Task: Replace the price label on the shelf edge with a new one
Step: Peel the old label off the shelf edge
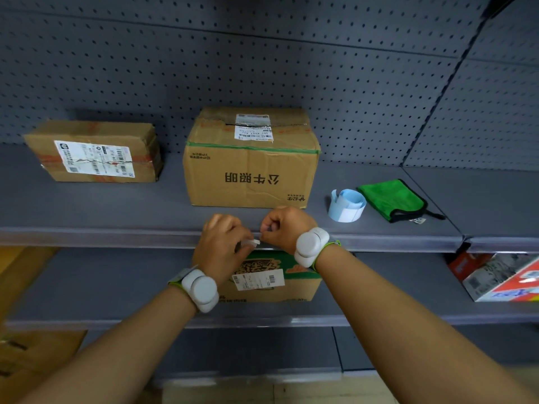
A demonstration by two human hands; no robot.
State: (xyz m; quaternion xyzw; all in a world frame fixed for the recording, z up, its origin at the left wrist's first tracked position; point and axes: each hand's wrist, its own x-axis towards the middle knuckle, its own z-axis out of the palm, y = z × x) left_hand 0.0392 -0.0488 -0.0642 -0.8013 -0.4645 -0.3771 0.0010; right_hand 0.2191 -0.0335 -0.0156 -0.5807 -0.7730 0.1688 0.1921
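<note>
Shelf edge (116,237) bare left of left hand (223,243) and right of right hand (284,228) — clear run both ways.

Large carton (250,176) stands just behind hands, near front lip; narrow strip of shelf between carton and edge.

Open shelf between large carton and small carton (93,153).

Label roll (347,205) and green cloth (393,202) sit right of large carton, touching or nearly so — gap between roll and carton open.

Below edge: green-topped box (271,281) directly under hands blocks lower bay there.

matt cardboard box (250,167), fuzzy green cloth (392,201)
</note>
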